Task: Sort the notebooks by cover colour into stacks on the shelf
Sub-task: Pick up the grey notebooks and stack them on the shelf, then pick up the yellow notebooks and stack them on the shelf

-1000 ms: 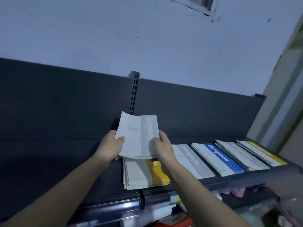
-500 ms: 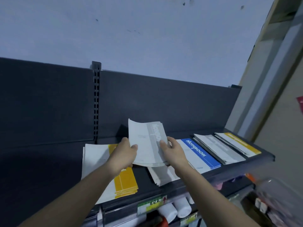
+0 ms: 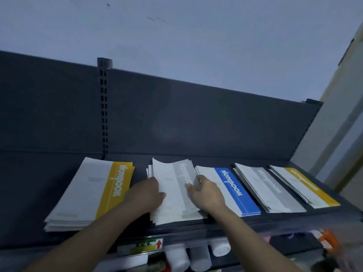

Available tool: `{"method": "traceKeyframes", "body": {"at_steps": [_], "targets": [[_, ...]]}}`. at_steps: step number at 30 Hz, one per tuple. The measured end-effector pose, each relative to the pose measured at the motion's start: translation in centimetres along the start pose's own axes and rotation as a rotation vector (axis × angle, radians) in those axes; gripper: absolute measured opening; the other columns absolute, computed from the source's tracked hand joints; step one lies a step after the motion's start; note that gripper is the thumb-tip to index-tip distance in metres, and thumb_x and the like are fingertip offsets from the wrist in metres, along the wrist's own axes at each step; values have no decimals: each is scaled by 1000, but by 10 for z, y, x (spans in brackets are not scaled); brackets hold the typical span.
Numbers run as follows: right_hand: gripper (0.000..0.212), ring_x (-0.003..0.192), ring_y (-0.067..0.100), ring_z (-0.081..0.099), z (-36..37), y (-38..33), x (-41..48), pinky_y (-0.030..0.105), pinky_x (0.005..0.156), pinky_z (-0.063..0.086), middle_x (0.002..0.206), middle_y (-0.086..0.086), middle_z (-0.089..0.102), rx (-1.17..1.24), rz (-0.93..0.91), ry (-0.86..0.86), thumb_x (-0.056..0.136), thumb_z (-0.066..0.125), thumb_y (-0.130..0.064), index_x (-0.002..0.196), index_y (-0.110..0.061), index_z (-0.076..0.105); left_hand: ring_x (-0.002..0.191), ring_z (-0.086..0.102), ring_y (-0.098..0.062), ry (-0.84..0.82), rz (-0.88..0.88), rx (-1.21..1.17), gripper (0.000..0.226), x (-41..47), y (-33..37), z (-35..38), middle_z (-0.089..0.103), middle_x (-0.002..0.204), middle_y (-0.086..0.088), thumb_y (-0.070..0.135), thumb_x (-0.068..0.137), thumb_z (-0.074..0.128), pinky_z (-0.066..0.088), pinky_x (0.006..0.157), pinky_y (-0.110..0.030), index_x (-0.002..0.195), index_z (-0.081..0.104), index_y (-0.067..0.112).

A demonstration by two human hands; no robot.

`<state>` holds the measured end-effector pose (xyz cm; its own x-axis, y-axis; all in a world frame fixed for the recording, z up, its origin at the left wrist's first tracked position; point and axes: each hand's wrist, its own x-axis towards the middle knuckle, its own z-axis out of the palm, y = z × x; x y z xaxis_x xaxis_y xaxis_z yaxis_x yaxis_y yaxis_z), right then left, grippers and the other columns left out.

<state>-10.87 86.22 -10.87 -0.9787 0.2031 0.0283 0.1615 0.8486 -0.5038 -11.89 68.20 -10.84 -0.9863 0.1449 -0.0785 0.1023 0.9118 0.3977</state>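
Note:
Several notebook stacks lie in a row on the dark shelf (image 3: 39, 228). In the middle is a grey-banded stack (image 3: 173, 191). My left hand (image 3: 146, 193) grips its left edge and my right hand (image 3: 206, 190) rests on its right edge, both pressing the top notebooks down. A yellow-banded stack (image 3: 92, 195) lies to the left. To the right come a blue-banded notebook (image 3: 233, 190), another grey-banded stack (image 3: 269, 190) and a yellow-banded one (image 3: 303, 185) at the far right.
A dark back panel (image 3: 196, 122) with a slotted upright (image 3: 103, 107) rises behind the shelf. Below the shelf edge are a price label (image 3: 145, 245), white cylinders (image 3: 198, 256) and orange items (image 3: 328, 240). A pale wall or door frame (image 3: 337, 107) stands at the right.
The grey-banded notebooks I held up in the air have come down onto the grey stack on the shelf. The view has swung right and down, showing the whole row.

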Motion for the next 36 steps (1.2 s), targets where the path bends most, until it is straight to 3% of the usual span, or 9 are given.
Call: {"method": "traceKeyframes", "body": {"at_steps": [6, 11, 15, 17, 21, 24, 28, 32, 36], "targets": [[35, 88, 24, 60, 3, 7, 2, 29, 68, 44, 104, 6, 66, -189, -138, -7, 93, 46, -48, 97, -14, 56, 104, 58, -21, 37, -44, 130, 38, -8, 5, 4, 59, 116, -5, 43, 95, 46, 49, 82, -32, 118, 50, 12], [41, 107, 25, 57, 1, 1, 7, 31, 73, 42, 122, 6, 49, -258, -176, 31, 88, 53, -44, 119, -16, 54, 101, 59, -19, 13, -72, 226, 40, -14, 9, 2, 60, 112, -2, 49, 94, 46, 49, 81, -31, 113, 56, 16], [47, 121, 25, 46, 6, -19, 16, 34, 87, 46, 129, 6, 47, -207, -307, 55, 89, 54, -35, 131, -16, 46, 101, 58, -21, 127, -48, 253, 28, -23, 4, -12, 61, 109, -1, 44, 94, 48, 45, 75, -29, 95, 54, 17], [47, 125, 25, 42, 12, -35, 18, 34, 92, 44, 131, 7, 47, -217, -394, 33, 92, 54, -36, 133, -15, 46, 104, 57, -22, 223, -55, 334, 25, -31, -8, -27, 60, 111, -2, 43, 95, 47, 38, 71, -29, 96, 51, 18], [43, 125, 24, 40, 29, -83, 10, 32, 89, 43, 131, 6, 46, -242, -556, -6, 92, 53, -31, 132, -15, 46, 116, 47, -20, 336, -137, 510, 38, -48, -48, -56, 52, 122, -2, 43, 97, 46, 42, 76, -31, 123, 47, 17], [37, 121, 25, 42, 47, -126, -2, 33, 88, 43, 129, 6, 48, -274, -675, -20, 91, 52, -26, 126, -15, 49, 118, 46, -23, 339, -205, 555, 39, -66, -85, -78, 49, 126, -4, 42, 96, 47, 42, 84, -33, 125, 46, 16], [42, 122, 27, 42, 72, -189, -25, 36, 92, 42, 130, 8, 47, -312, -805, -72, 93, 54, -35, 129, -13, 48, 122, 47, -24, 342, -295, 589, 41, -99, -140, -104, 51, 128, -5, 41, 94, 48, 40, 94, -36, 126, 48, 14], [41, 121, 29, 42, 100, -254, -52, 38, 94, 43, 127, 11, 47, -334, -870, -130, 92, 54, -38, 123, -12, 49, 122, 48, -23, 346, -384, 585, 39, -137, -203, -130, 52, 128, -4, 39, 94, 49, 40, 95, -36, 126, 49, 16], [47, 123, 28, 41, 132, -313, -80, 38, 96, 40, 130, 10, 46, -357, -909, -191, 93, 52, -39, 133, -14, 45, 122, 49, -23, 347, -469, 613, 39, -174, -265, -160, 53, 128, -4, 39, 94, 49, 41, 95, -37, 125, 49, 15]]}}
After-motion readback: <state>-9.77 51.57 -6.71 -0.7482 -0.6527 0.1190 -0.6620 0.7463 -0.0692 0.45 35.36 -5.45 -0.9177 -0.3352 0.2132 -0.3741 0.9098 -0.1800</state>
